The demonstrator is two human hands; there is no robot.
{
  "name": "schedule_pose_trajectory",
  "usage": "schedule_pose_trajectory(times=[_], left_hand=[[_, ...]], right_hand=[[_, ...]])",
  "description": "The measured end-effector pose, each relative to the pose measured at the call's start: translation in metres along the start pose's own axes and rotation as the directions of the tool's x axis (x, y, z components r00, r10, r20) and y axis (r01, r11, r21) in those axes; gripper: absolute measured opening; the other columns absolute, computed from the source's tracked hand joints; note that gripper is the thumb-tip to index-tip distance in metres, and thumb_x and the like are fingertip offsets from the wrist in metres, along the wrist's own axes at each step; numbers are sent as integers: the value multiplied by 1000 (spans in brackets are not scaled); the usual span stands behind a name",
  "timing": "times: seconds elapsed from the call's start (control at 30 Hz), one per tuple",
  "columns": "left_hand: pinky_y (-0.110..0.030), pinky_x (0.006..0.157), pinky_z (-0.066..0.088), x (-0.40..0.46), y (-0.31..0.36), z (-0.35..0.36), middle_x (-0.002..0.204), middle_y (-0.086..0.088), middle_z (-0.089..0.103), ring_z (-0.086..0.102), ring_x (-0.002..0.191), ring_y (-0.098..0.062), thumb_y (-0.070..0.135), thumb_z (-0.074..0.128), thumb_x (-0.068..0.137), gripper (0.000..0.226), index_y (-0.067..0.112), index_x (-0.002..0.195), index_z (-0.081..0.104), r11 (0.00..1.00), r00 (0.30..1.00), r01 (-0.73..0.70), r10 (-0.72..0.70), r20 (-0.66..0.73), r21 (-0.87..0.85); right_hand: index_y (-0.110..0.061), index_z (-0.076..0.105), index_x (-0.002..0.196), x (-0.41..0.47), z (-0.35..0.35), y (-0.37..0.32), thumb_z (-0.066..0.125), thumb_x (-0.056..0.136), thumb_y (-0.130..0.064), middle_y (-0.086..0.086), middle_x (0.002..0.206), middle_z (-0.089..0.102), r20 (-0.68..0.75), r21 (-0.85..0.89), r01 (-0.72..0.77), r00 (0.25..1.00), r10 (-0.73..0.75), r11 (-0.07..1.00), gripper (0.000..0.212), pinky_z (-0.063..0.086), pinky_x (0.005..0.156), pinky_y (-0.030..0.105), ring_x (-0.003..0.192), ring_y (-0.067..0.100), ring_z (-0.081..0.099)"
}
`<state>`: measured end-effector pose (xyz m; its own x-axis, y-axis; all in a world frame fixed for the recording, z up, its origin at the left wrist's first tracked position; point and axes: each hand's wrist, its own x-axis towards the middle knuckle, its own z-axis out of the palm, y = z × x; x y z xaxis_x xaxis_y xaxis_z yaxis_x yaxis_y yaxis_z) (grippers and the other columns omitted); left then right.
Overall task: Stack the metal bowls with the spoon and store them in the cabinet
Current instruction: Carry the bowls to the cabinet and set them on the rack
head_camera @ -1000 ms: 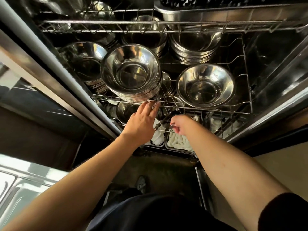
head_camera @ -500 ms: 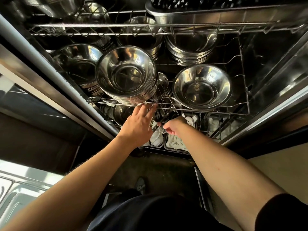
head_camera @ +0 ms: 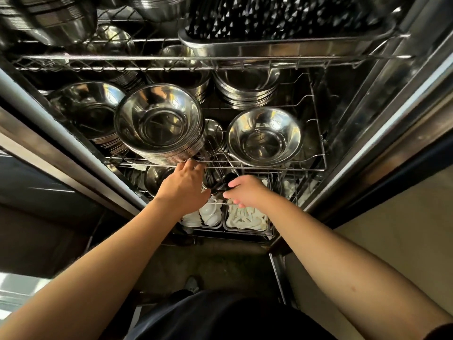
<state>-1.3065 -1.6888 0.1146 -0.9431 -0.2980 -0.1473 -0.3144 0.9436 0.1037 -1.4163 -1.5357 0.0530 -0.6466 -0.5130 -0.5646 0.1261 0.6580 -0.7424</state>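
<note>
The stack of metal bowls (head_camera: 159, 126) sits at the wire shelf's (head_camera: 269, 169) front edge, left hand (head_camera: 183, 187) open-fingered under its rim, right hand (head_camera: 247, 190) pinching a dark utensil (head_camera: 221, 184), so a nudge could tip it off.

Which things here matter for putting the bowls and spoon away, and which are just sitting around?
Job: bowl stack, left hand, right hand, dark utensil, wire shelf.
Bystanders: white items in trays, top tray.
</note>
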Motion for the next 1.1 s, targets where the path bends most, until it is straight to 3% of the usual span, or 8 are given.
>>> schedule_pose_trajectory(times=[0.1, 0.17, 0.3, 0.43, 0.6, 0.73, 0.83, 1.1], left_hand=[[-47, 100, 49, 4, 9, -8, 142, -10, 48, 42, 133, -32, 48, 60, 88, 69, 15, 145, 39, 1000, 999, -11, 10, -31, -16], [-46, 100, 48, 7, 16, -14, 141, -10, 51, 46, 130, -33, 48, 60, 88, 69, 17, 146, 39, 998, 997, -52, 50, -62, -41], [-42, 92, 50, 20, 33, -27, 136, -8, 56, 57, 119, -31, 48, 61, 89, 64, 19, 143, 44, 985, 978, -151, 138, -154, -78], [-41, 92, 51, 36, 46, -38, 140, -8, 53, 55, 122, -30, 50, 60, 89, 69, 20, 147, 40, 973, 959, -207, 181, -220, -103], [-47, 116, 28, 50, 54, -39, 160, -12, 26, 19, 150, -29, 65, 51, 89, 90, 16, 156, 17, 971, 973, -209, 194, -127, -117], [-43, 119, 5, 57, 56, -33, 167, -7, -6, -14, 152, -22, 77, 39, 86, 104, 18, 158, -8, 977, 981, -192, 194, 9, -97], [-44, 119, 3, 59, 58, -28, 165, -6, -18, -22, 149, -23, 85, 34, 80, 112, 19, 156, -17, 983, 981, -177, 179, 71, -42], [-45, 121, 1, 62, 53, -16, 165, -9, -15, -23, 149, -24, 85, 28, 80, 111, 19, 154, -21, 984, 983, -170, 173, 67, -51]], right_hand=[[-23, 66, 123, -23, -20, -4, 79, 79, -42, -2, 106, 69, -49, -143, 105, 992, -113, 984, 49, 60, 77, 36, 86, 15, 70], [-26, 67, 121, -43, -35, -12, 75, 80, -48, -6, 110, 68, -90, -223, 154, 980, -177, 963, 48, 55, 69, 30, 85, 12, 69], [-26, 70, 114, -81, -62, -27, 71, 85, -47, -13, 99, 70, -162, -275, 216, 950, -267, 937, 36, 60, 68, 28, 76, 7, 71], [-25, 68, 120, -97, -86, -35, 68, 89, -46, -11, 107, 71, -270, -362, 228, 902, -336, 904, 38, 56, 83, 28, 92, 6, 68], [-25, 52, 141, -94, -99, -31, 70, 84, -56, -2, 142, 50, -377, -483, 191, 836, -400, 854, 68, 46, 100, 38, 130, 18, 49], [-20, 22, 159, -82, -101, -26, 76, 74, -64, 4, 167, 15, -399, -573, 95, 835, -378, 814, 110, 21, 120, 50, 155, 26, 8], [-20, 1, 161, -73, -105, -22, 79, 65, -71, 10, 169, -10, -400, -584, 12, 866, -300, 812, 134, 6, 123, 51, 155, 29, -15], [-19, -9, 161, -65, -108, -15, 77, 62, -75, 7, 169, -16, -394, -547, -70, 901, -183, 834, 143, 15, 121, 54, 156, 26, -7]])
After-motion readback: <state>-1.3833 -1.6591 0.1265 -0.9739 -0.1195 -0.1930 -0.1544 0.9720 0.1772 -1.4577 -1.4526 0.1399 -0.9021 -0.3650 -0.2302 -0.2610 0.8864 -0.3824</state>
